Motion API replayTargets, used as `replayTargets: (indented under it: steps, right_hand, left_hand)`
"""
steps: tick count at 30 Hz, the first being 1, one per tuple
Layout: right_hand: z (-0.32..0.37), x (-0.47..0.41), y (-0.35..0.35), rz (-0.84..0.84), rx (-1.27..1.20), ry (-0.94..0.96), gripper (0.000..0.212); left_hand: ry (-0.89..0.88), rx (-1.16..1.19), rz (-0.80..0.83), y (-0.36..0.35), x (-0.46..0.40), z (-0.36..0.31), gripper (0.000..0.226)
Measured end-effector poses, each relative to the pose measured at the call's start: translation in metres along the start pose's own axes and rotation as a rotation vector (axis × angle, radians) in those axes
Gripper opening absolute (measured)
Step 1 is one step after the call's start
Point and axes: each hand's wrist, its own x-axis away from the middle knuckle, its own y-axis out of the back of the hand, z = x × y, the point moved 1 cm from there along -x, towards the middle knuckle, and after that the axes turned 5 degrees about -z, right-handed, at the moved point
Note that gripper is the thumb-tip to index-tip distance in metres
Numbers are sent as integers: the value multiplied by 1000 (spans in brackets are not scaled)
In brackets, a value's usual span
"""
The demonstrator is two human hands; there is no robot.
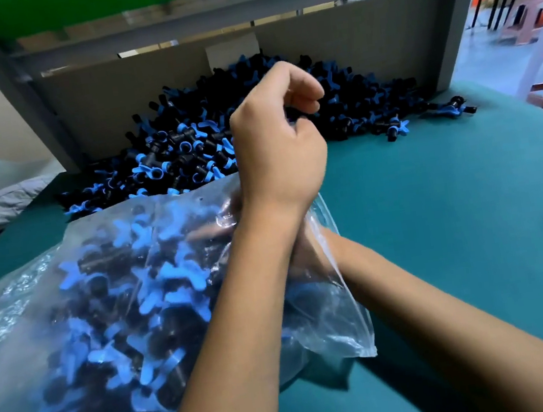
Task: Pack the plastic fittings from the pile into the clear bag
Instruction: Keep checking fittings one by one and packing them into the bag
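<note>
Teal cloth covers the table, and on it, against a grey back panel, lies a wide pile of black and blue plastic fittings, with a few strays lying loose at its right end. Nearer the camera a clear bag rests on the cloth, bulging with fittings already inside, its mouth turned toward the pile and its right edge crumpled. The two forearms cross over the bag. The left hand, coming from the lower left, is raised above the bag's mouth at the near edge of the pile; its fingers are curled in toward the palm and something dark shows between them, probably fittings, though what exactly they grip cannot be told for sure. The right hand reaches in from the lower right, passes under the left forearm and lies within the folds at the bag's opening; it is mostly hidden by the left arm and the plastic, so whether its fingers pinch the film or lie loose cannot be told. Pink stools stand on the floor beyond the table's right corner.
</note>
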Motion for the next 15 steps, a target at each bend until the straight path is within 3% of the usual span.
replayTargets:
  steps: [5,8,11,15]
  right_hand:
    - [12,1,8,171,11,65,26]
    - [13,-3,21,37,-75,24,4]
    - [-9,-9,37,-152,-232,-125,27]
    - [-46,-23,56,-523,-141,-270,24]
  left_hand:
    - [139,109,-66,-1,1,13,37]
    - [227,118,-115,-7,9,24,38]
    - [360,20,-84,-11,21,43,36]
    - [513,-301,143,-9,34,67,26]
